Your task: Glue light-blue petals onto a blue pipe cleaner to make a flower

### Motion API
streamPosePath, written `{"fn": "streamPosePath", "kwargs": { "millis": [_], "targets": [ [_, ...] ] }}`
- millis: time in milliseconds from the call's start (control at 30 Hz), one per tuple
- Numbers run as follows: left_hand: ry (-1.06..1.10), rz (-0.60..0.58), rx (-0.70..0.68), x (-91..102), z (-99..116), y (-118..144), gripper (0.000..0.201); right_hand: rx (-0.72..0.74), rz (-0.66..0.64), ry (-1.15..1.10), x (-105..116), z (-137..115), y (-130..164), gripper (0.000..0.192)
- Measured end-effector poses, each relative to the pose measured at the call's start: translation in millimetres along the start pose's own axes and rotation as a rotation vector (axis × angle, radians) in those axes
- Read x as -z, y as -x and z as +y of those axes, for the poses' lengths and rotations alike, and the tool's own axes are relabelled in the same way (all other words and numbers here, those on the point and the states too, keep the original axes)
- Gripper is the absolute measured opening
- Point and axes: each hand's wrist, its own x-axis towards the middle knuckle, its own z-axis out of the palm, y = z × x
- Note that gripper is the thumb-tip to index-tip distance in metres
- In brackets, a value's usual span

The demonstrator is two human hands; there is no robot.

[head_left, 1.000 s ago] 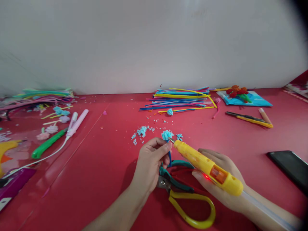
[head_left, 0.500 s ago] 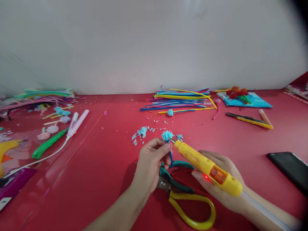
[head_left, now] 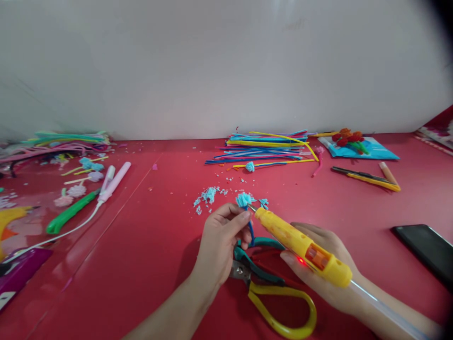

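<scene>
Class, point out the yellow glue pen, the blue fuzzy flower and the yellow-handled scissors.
Yellow glue pen (head_left: 300, 245), head view, middle of barrel.
Blue fuzzy flower (head_left: 243, 199), head view, fluffy head.
Yellow-handled scissors (head_left: 283, 307), head view, yellow handle loop.

No text, label, brand, number or sign can be read anywhere; the purple packet (head_left: 17, 274) at the left edge shows only an illegible white patch
</scene>
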Motion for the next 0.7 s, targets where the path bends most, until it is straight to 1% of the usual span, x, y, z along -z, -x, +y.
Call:
{"fn": "streamPosePath", "kwargs": {
  "millis": [167, 267, 333, 367, 400, 467, 567, 633, 700],
  "targets": [
    [-0.049, 0.021, -0.056, 4.5, 0.3, -5.6, 0.014, -0.076, -0.018, -0.015, 2.3, -1.2, -0.4, 0.025],
    [-0.071, 0.072, -0.110, 11.7, 0.3, -13.5, 0.015, -0.123, 0.067, 0.005, 7.1, 3.5, -4.1, 0.020],
    [-0.081, 0.094, -0.128, 15.8, -0.4, -18.1, 0.016, -0.167, 0.079, 0.105, 10.5, 11.6, -8.2, 0.011],
    [-0.088, 0.092, -0.136, 17.1, -1.1, -19.7, 0.016, -0.196, 0.048, 0.184, 11.9, 17.0, -10.3, 0.007],
    [-0.093, 0.084, -0.138, 17.8, -2.0, -20.8, 0.016, -0.241, -0.015, 0.274, 13.0, 22.9, -12.2, 0.004],
    [-0.101, 0.059, -0.137, 17.9, -4.3, -21.7, 0.016, -0.325, -0.156, 0.436, 14.6, 35.1, -14.4, 0.013],
    [-0.103, 0.030, -0.127, 16.2, -7.9, -21.6, 0.017, -0.345, -0.308, 0.523, 19.4, 48.9, -13.9, 0.020],
    [-0.106, 0.024, -0.119, 15.6, -9.5, -21.8, 0.018, -0.329, -0.348, 0.534, 26.9, 51.8, -13.1, 0.018],
    [-0.112, 0.014, -0.111, 15.9, -10.6, -22.7, 0.018, -0.332, -0.359, 0.563, 36.7, 48.5, -14.4, 0.018]
  ]
}}
